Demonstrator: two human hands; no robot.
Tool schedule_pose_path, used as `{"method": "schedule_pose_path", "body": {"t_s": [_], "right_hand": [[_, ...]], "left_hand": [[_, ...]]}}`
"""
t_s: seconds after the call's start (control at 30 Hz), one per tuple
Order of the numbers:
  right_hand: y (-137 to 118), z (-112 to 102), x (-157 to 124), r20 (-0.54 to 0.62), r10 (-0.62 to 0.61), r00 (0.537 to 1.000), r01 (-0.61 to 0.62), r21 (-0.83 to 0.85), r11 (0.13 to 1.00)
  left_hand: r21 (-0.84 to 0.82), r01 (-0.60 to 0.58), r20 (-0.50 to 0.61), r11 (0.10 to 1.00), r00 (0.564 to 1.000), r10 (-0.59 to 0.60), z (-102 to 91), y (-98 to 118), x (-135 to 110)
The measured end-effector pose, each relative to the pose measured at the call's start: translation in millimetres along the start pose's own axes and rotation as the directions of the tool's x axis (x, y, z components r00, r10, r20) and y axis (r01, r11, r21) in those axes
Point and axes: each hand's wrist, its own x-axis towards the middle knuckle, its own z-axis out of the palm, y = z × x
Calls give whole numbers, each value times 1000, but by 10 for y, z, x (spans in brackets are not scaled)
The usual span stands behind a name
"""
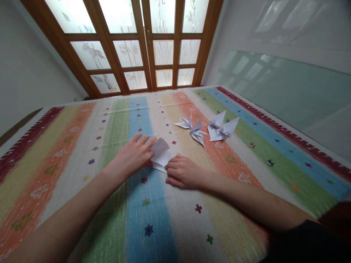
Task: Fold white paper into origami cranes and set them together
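A: Right, give me the count!

B: Two hands in play, one white paper (160, 151) between them, sitting where the blue stripe meets the cream. The left hand (137, 150) comes in with loosely bent fingers at its upper left edge; pinching or just pressing, I cannot tell. The right hand (183, 171) is curled narrow, holding the lower right corner.

A: And beyond the right hand?

B: Folded white shapes (199, 128), pointed and birdlike! I make it four (the right-hand pair overlaps, so that count is shaky). They sit near the right hand, well short of the far edge.

A: Room to move?

B: Plenty of striped cloth (117, 215) on the left, plenty towards the person too. Maroon bands run down both side edges, and the far edge ends before wooden doors (177, 27) with twelve frosted panes.

A: Anything printed?

B: Pictures on the cloth: crosses, snowflakes, little trees, a dark deer (271, 163) over on the right. One dark sleeve (305, 243), right arm, bottom corner.
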Motion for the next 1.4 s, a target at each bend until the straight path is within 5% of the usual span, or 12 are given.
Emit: {"method": "schedule_pose_path", "body": {"t_s": [0.27,0.7,0.97,1.17,1.4], "right_hand": [[27,57,-16,-36,-6,999,6,8,1000],[-17,28,39,-79,12,997,-12,3,1000],[42,40,60,-55,56,997,-46,162,986],[37,10,87,-60,120,991,-103,233,967],[59,41,75,-66,147,987,-126,256,958]], "left_hand": [[-30,11,1,999,1000,-11,-72,-45,58],[-259,67,-195,964,973,-120,256,-175,149],[-516,140,-88,845,973,-215,482,-176,182],[-722,245,62,647,954,-293,632,-96,122],[-818,311,86,484,898,-431,772,7,115]]}}
